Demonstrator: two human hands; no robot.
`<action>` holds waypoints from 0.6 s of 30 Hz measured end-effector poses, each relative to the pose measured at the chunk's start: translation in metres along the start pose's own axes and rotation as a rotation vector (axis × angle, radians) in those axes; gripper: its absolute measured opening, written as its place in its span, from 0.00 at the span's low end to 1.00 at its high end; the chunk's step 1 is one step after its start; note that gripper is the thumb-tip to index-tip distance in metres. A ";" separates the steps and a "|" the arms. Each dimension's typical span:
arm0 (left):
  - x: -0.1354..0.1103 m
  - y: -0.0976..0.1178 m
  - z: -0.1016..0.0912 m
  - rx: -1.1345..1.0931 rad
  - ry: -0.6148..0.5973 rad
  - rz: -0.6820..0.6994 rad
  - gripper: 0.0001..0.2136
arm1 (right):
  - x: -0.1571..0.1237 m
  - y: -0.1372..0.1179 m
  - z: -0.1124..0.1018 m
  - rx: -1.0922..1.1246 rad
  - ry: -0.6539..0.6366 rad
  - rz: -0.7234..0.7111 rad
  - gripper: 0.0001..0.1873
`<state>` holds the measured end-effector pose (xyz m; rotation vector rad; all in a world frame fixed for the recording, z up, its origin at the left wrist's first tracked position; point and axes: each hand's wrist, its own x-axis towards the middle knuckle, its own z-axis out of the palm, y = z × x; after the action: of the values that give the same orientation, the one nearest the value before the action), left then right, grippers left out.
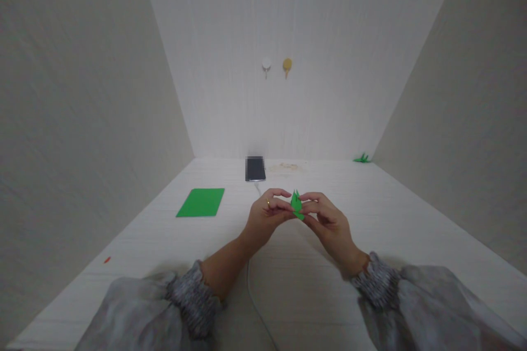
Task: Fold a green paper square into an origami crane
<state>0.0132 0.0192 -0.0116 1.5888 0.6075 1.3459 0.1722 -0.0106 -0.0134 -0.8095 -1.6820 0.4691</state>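
Note:
Between my two hands is a small folded green paper piece (296, 203), with pointed tips standing up at its top and a flap showing below. My left hand (269, 211), with a ring on one finger, pinches it from the left side. From the right, my right hand (327, 219) grips the same piece between thumb and fingers. The paper is held up over the white table, and the fingertips hide parts of its edges. To the left of my hands lies a flat green square of paper (201, 202).
A phone (256, 169) lies near the back wall, with a white cable (257, 307) running toward me. Another folded green paper piece (362, 158) sits in the far right corner. A small red scrap (107, 259) lies at left. Two hooks (287, 64) are on the wall.

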 end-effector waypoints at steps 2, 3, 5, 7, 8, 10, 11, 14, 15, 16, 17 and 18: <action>0.000 0.001 0.000 0.022 0.010 0.003 0.04 | 0.000 -0.002 0.000 -0.008 -0.007 -0.008 0.06; 0.000 0.002 0.001 0.037 0.015 0.005 0.04 | 0.001 -0.003 0.001 -0.013 -0.011 -0.013 0.06; 0.000 0.003 0.001 0.064 0.027 0.000 0.04 | 0.001 -0.004 0.002 -0.014 -0.013 -0.013 0.06; -0.001 0.004 0.002 0.076 0.042 -0.010 0.04 | 0.002 -0.006 0.004 0.001 0.005 -0.001 0.05; -0.001 0.004 0.003 0.073 0.051 -0.020 0.05 | 0.002 -0.006 0.005 0.014 0.018 0.009 0.04; -0.001 0.005 0.005 0.027 0.074 -0.058 0.06 | 0.002 -0.006 0.006 0.045 0.038 0.033 0.02; -0.001 0.006 0.006 -0.017 0.084 -0.083 0.07 | 0.002 -0.006 0.007 0.065 0.045 0.045 0.02; -0.001 0.006 0.009 -0.178 0.072 -0.179 0.11 | 0.002 -0.005 0.008 0.118 0.047 0.070 0.02; -0.002 0.007 0.010 -0.222 0.055 -0.212 0.12 | 0.002 -0.004 0.008 0.128 0.045 0.072 0.02; -0.002 0.007 0.010 -0.255 0.037 -0.241 0.14 | 0.002 -0.004 0.008 0.133 0.044 0.073 0.02; -0.001 0.007 0.010 -0.275 0.023 -0.265 0.15 | 0.002 -0.003 0.008 0.132 0.042 0.076 0.02; -0.001 0.006 0.010 -0.285 0.019 -0.280 0.16 | 0.002 -0.003 0.008 0.128 0.045 0.082 0.02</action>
<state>0.0211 0.0120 -0.0063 1.2137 0.5959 1.1797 0.1632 -0.0101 -0.0120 -0.7914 -1.5649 0.6050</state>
